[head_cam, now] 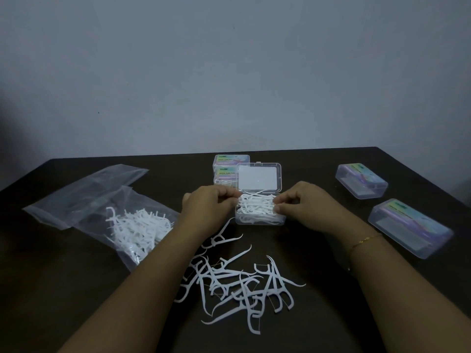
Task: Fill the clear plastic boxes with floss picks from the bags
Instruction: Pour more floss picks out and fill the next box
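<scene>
1. The left hand (207, 208) and right hand (304, 206) flank the open clear plastic box (260, 211), their curled fingertips pinching the white floss picks (257, 206) heaped inside it.
2. The box's hinged lid (258, 180) stands upright, glossy and rectangular.
3. Loose floss picks (237, 284), thin and hooked, lie scattered on the dark desk (331, 289).
4. A crinkled transparent bag (122, 225) on the left holds more picks.
5. Closed boxes (361, 184) lie on the right.
</scene>
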